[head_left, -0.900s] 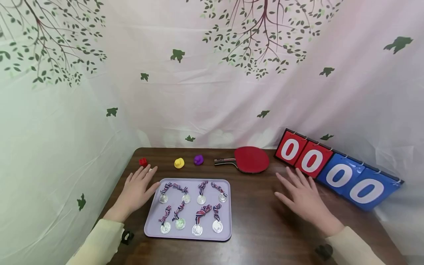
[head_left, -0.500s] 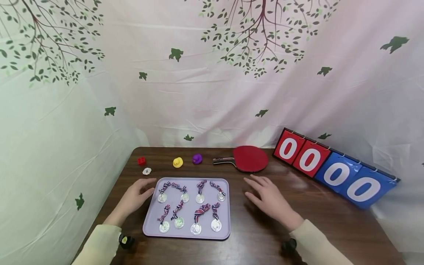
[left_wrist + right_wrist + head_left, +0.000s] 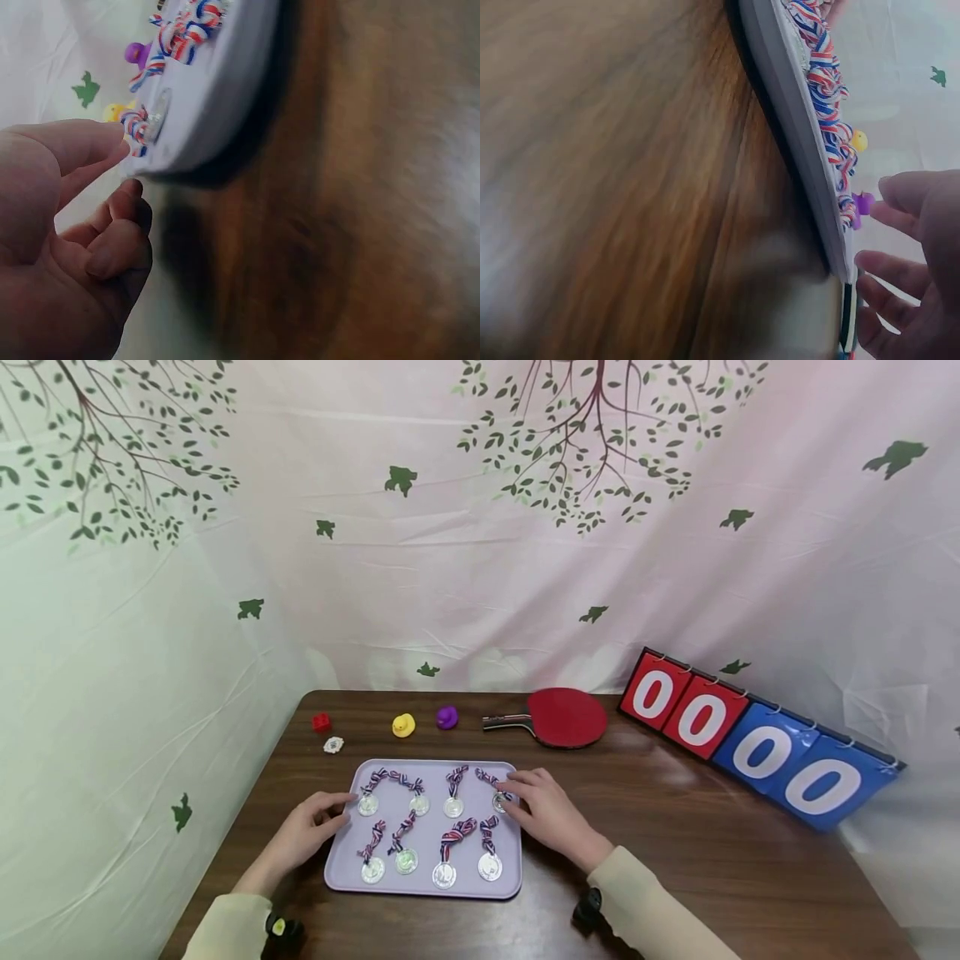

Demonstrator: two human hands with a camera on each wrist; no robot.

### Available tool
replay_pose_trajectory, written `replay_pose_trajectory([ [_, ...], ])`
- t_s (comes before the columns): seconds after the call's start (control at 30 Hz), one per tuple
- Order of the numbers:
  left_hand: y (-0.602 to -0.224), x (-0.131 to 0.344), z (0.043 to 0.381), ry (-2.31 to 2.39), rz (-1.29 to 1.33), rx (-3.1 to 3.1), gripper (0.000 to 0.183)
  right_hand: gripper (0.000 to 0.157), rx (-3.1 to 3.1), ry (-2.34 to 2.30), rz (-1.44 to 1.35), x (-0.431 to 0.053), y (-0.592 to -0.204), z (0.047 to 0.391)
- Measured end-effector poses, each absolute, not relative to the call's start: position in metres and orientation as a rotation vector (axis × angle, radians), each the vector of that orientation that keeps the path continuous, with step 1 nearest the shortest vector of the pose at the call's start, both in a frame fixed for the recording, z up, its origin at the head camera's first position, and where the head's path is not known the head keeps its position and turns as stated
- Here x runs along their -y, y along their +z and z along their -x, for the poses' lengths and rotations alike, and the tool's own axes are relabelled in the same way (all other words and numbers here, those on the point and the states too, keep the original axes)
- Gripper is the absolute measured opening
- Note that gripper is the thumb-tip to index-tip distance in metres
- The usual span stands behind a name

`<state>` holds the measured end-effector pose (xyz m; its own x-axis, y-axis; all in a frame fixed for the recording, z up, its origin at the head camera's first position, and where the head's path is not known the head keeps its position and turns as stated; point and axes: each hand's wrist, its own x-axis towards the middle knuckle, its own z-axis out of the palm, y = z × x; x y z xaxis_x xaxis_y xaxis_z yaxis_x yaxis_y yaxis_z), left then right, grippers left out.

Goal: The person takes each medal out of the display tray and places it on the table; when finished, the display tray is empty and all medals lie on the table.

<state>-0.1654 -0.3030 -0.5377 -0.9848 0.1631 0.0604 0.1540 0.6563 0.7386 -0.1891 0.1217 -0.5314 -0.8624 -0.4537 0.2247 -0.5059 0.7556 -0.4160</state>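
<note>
A lavender tray [image 3: 423, 888] lies on the wooden table, carrying several silver medals [image 3: 444, 874] with knotted red, white and blue ribbons. Beside its left edge is my left hand [image 3: 300, 835], fingers loosely bent, thumb and forefinger at the rim. The left wrist view puts that hand [image 3: 82, 217] near a tray corner, with a gap between thumb and fingers. My right hand [image 3: 551, 814] reaches over the right rim, its fingertips partly covering the upper right medal [image 3: 501, 802]. In the right wrist view, the spread fingers [image 3: 892, 274] come close to the tray corner; firm contact cannot be made out.
Behind the tray are a red block [image 3: 322, 722], a small white piece [image 3: 333, 744], a yellow duck [image 3: 403, 725], a purple duck [image 3: 447, 717] and a red table tennis bat [image 3: 567, 718]. A flip scoreboard [image 3: 757, 739] stands at the right against the cloth backdrop.
My right hand has swept left from near the scoreboard to the tray's right edge. My left hand has drawn back toward the tray's left edge, its fingers more bent. The tray stays put.
</note>
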Motion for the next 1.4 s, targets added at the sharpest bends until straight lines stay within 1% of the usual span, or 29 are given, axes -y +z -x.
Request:
replay_pose_trajectory([
  [0.3, -0.554, 0.31, 0.158, 1.402, -0.328, -2.782, 0.029, 0.03, 2.881, 0.627, -0.781, -0.109, -0.538, 0.198],
  [0.53, -0.527, 0.299, 0.14, 1.49, -0.266, -2.702, 0.032, 0.027, 2.901, 0.581, -0.797, -0.101, -0.538, 0.201],
  [0.7, -0.528, 0.3, 0.139, 1.514, -0.287, -2.704, 0.032, 0.025, 2.863, 0.628, -0.814, -0.099, -0.539, 0.201],
  [1.13, -0.526, 0.298, 0.142, 1.516, -0.266, -2.697, 0.033, 0.037, 2.853, 0.753, -0.794, -0.1, -0.54, 0.201],
  [1.4, -0.526, 0.298, 0.143, 1.486, -0.25, -2.699, 0.033, 0.036, 2.8, 0.948, -0.814, -0.106, -0.542, 0.201],
])
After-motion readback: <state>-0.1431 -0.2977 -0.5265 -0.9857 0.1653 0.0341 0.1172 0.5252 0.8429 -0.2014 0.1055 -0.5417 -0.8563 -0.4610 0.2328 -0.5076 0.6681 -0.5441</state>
